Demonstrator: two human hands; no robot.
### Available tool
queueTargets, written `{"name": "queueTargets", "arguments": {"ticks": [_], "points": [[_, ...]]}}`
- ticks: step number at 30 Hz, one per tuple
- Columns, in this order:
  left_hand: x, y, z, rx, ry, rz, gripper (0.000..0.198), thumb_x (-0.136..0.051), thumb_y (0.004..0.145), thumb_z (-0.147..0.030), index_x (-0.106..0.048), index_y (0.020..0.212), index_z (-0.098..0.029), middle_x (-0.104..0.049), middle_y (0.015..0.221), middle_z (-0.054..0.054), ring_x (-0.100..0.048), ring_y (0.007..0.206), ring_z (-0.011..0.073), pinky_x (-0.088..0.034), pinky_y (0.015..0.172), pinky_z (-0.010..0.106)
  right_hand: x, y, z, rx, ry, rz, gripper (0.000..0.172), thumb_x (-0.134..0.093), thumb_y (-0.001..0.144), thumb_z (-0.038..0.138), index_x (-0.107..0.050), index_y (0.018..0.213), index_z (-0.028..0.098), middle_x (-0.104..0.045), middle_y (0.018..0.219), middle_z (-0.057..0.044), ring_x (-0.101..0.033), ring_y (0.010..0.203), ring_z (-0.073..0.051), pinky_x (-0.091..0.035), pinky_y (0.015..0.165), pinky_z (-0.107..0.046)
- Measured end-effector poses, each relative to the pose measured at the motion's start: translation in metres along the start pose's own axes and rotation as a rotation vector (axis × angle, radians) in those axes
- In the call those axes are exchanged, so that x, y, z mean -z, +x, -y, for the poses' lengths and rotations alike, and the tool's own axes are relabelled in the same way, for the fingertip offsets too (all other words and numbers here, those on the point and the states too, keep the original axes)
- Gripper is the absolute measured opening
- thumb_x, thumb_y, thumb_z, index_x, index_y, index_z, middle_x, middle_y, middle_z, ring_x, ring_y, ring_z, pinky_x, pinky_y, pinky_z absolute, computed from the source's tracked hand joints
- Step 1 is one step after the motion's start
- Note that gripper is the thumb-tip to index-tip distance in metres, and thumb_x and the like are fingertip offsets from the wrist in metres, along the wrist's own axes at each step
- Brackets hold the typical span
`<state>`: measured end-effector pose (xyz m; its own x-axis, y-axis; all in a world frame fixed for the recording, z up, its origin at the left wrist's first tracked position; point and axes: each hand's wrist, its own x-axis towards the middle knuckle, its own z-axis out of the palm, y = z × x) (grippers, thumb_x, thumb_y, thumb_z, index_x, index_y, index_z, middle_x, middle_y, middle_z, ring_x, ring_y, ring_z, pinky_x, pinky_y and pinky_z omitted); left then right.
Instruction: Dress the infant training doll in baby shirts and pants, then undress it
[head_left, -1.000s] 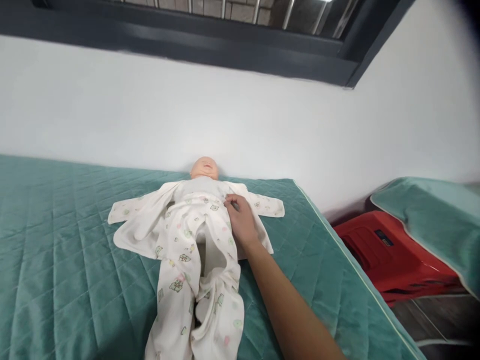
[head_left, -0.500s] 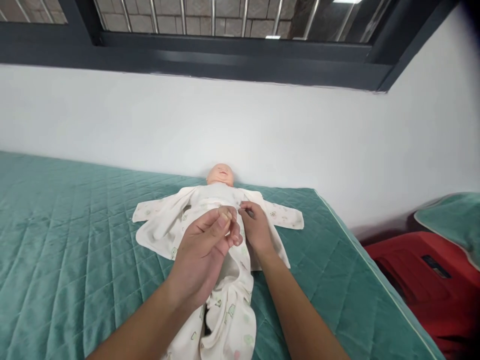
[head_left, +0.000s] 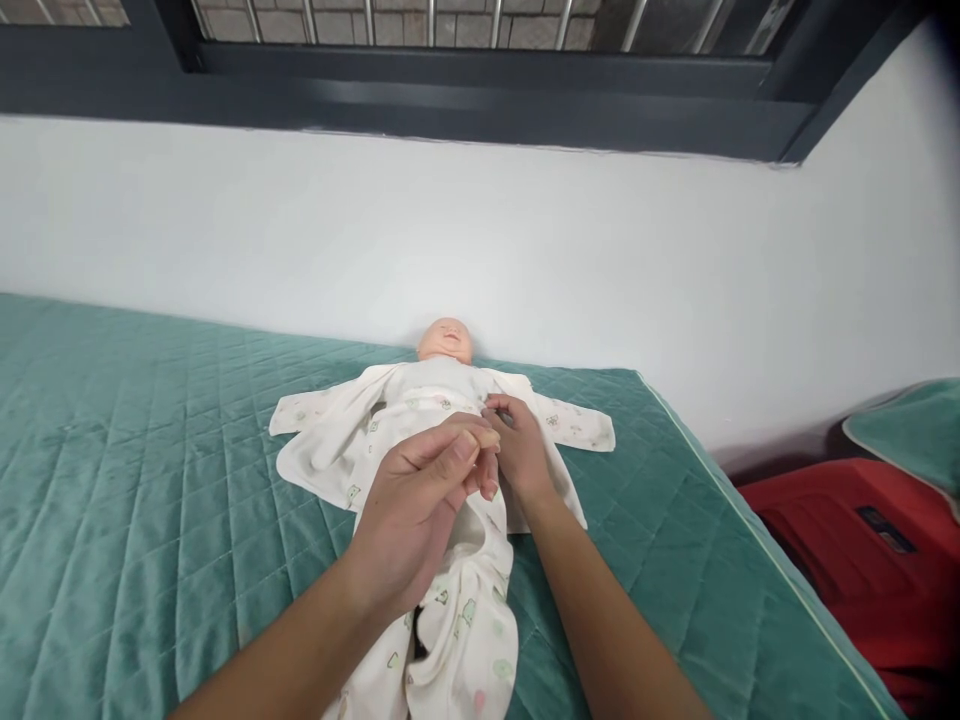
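A baby doll (head_left: pixel 445 341) lies on its back with its head toward the wall. It wears white printed trousers (head_left: pixel 472 610), and an open white jacket (head_left: pixel 322 455) is spread out under and beside it, sleeves out to both sides. Above the doll's waist my left hand (head_left: pixel 427 480) is closed, thumb pressed to the fingertips; whatever it may pinch is too small to make out. My right hand (head_left: pixel 521 445) is at the doll's side by the jacket's right front, fingers curled in, and what lies between them is hidden.
A green quilted cover (head_left: pixel 165 480) lies under the doll, its edge running down on the right. Behind it stands a white wall (head_left: pixel 360 230) below a dark window frame (head_left: pixel 465 100). A red plastic object (head_left: pixel 855 560) sits beyond the right edge, partly under green cloth (head_left: pixel 915 430).
The view has shifted slightly. My left hand has moved a little right, closer to my right hand, and stays pinched. My right hand keeps its place at the doll's side.
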<state>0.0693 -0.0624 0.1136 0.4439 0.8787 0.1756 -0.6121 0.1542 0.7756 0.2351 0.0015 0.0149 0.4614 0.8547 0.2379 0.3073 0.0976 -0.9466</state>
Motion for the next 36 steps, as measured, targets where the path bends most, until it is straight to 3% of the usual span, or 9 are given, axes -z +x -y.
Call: {"name": "queueTargets", "arguments": {"ticks": [12, 16, 20, 23, 26, 29, 33, 36], "points": [[0.004, 0.001, 0.001, -0.021, 0.056, 0.014, 0.017, -0.060, 0.092, -0.030, -0.073, 0.087, -0.021, -0.059, 0.087, 0.003, -0.053, 0.070, 0.0103, -0.045, 0.069, 0.027, 0.002, 0.001, 0.003, -0.004, -0.002, 0.038, 0.014, -0.057, 0.078, 0.031, -0.063, 0.088, 0.023, -0.067, 0.098, -0.006, -0.060, 0.098, -0.024, -0.047, 0.088, -0.040], [0.011, 0.006, -0.003, -0.092, 0.208, 0.007, 0.009, -0.068, 0.085, -0.026, -0.069, 0.079, -0.020, -0.060, 0.084, 0.001, -0.055, 0.071, 0.0115, -0.046, 0.071, 0.027, 0.003, 0.001, 0.000, 0.042, -0.003, 0.047, 0.015, -0.057, 0.081, 0.030, -0.064, 0.091, 0.023, -0.067, 0.101, -0.005, -0.060, 0.101, -0.023, -0.046, 0.094, -0.040], [0.041, 0.025, -0.012, -0.261, 0.559, -0.161, 0.017, -0.071, 0.080, -0.023, -0.059, 0.070, -0.018, -0.061, 0.082, 0.000, -0.058, 0.081, 0.0139, -0.045, 0.075, 0.026, 0.006, -0.003, 0.008, 0.142, -0.022, 0.024, 0.013, -0.058, 0.086, 0.032, -0.063, 0.095, 0.024, -0.064, 0.108, -0.004, -0.059, 0.107, -0.021, -0.045, 0.097, -0.038], [0.077, 0.044, -0.015, -0.359, 0.860, -0.286, 0.022, -0.065, 0.085, -0.030, -0.057, 0.068, -0.018, -0.064, 0.088, 0.000, -0.058, 0.084, 0.0142, -0.043, 0.075, 0.026, 0.008, -0.007, 0.020, 0.265, -0.027, 0.112, 0.011, -0.059, 0.089, 0.034, -0.064, 0.092, 0.025, -0.061, 0.115, -0.004, -0.056, 0.112, -0.020, -0.046, 0.096, -0.035], [0.109, 0.058, -0.015, -0.262, 1.118, -0.236, 0.021, -0.059, 0.088, -0.033, -0.064, 0.074, -0.019, -0.066, 0.092, 0.001, -0.059, 0.087, 0.0162, -0.043, 0.077, 0.028, 0.010, -0.007, 0.029, 0.335, -0.043, 0.223, 0.010, -0.061, 0.089, 0.034, -0.065, 0.090, 0.026, -0.062, 0.112, -0.004, -0.057, 0.111, -0.020, -0.046, 0.096, -0.035], [0.126, 0.064, -0.016, -0.122, 1.212, -0.147, 0.015, -0.060, 0.086, -0.033, -0.067, 0.085, -0.021, -0.068, 0.093, 0.001, -0.060, 0.090, 0.0177, -0.044, 0.082, 0.030, 0.012, -0.003, 0.029, 0.276, -0.045, 0.270, 0.014, -0.066, 0.086, 0.038, -0.065, 0.093, 0.026, -0.063, 0.111, -0.003, -0.058, 0.109, -0.021, -0.046, 0.096, -0.036], [0.133, 0.066, -0.020, -0.055, 1.138, 0.017, 0.020, -0.058, 0.087, -0.035, -0.065, 0.101, -0.022, -0.066, 0.107, 0.002, -0.060, 0.099, 0.0183, -0.045, 0.087, 0.030, 0.013, 0.001, 0.026, 0.138, -0.107, 0.282, 0.025, -0.071, 0.079, 0.045, -0.064, 0.093, 0.025, -0.065, 0.106, -0.003, -0.060, 0.102, -0.022, -0.045, 0.095, -0.039], [0.131, 0.067, -0.022, -0.030, 1.140, 0.054, 0.018, -0.058, 0.086, -0.033, -0.063, 0.099, -0.021, -0.064, 0.104, 0.003, -0.058, 0.094, 0.0177, -0.045, 0.085, 0.031, 0.013, 0.002, 0.025, 0.102, -0.131, 0.281, 0.030, -0.073, 0.077, 0.047, -0.063, 0.094, 0.025, -0.064, 0.106, -0.003, -0.059, 0.100, -0.022, -0.045, 0.092, -0.039]]}}
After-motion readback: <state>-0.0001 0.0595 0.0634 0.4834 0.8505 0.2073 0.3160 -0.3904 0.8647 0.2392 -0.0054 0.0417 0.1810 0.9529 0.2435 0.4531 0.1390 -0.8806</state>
